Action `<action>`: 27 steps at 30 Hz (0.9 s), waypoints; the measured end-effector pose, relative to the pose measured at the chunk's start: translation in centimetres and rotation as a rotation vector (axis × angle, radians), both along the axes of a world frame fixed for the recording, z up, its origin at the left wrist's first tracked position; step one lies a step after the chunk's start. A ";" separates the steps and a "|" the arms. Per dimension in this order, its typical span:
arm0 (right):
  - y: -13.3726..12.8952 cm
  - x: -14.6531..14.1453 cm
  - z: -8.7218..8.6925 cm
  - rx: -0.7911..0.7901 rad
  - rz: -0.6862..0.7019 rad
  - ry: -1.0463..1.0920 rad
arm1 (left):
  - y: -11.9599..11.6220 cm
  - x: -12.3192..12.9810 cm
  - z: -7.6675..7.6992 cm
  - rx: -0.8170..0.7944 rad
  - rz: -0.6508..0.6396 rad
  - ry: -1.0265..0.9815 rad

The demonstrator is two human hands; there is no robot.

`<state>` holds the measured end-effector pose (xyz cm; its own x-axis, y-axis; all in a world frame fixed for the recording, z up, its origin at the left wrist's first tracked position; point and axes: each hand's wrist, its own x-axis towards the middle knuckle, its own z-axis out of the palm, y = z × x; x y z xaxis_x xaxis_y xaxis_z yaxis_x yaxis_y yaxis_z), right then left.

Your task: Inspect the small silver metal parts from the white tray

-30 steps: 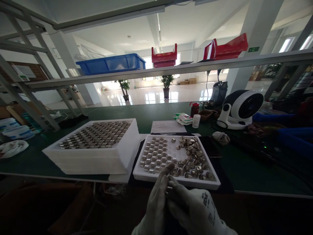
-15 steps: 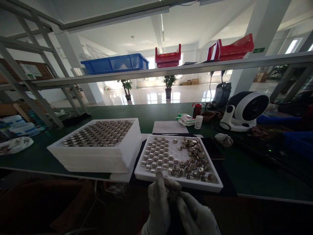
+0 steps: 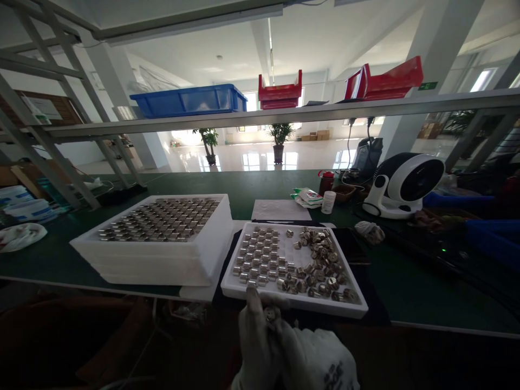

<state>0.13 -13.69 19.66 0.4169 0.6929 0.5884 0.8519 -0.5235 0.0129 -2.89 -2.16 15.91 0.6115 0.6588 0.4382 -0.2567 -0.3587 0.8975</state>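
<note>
Both my hands wear white gloves and meet below the near edge of a white foam tray (image 3: 292,304). My left hand (image 3: 255,338) is closed around a small round metal part (image 3: 269,313), its flat end facing up. The fingers of my right hand (image 3: 314,349) are closed against the same part from the right, their tips partly hidden. In the tray, similar metal cylinders (image 3: 260,254) lie in neat rows on the left. A loose heap of them (image 3: 320,265) covers the right side, some tilted or standing on end.
Left of the tray stands a stack of foam trays (image 3: 150,265), the top one full of metal cylinders. Behind are a sheet of paper (image 3: 280,210), a wipes packet (image 3: 306,198) and a white bottle (image 3: 329,202). A fan (image 3: 406,184) stands right. Overhead, a shelf (image 3: 260,118) holds bins.
My right hand has turned and moved left, closer against my left hand. The metal part's round end now shows between them. The view has shifted slightly.
</note>
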 end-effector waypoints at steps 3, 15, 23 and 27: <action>-0.1 2.8 2.0 0.230 0.171 0.291 | 0.7 0.8 3.6 -0.117 -0.196 0.127; 4.9 22.3 6.5 -0.092 -0.404 0.669 | 10.8 16.0 8.7 0.560 -0.305 0.619; 2.0 19.6 6.8 0.079 -0.408 0.671 | 10.8 23.4 9.2 0.905 -0.440 1.049; -0.3 15.9 5.9 0.232 -0.369 0.747 | 11.1 24.6 10.1 0.864 -0.499 1.041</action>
<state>15.98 -14.04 25.53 0.9253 0.3334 0.1805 0.3698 -0.6885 -0.6239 21.73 8.98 26.00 0.9790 0.0484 -0.1982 0.1084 -0.9464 0.3043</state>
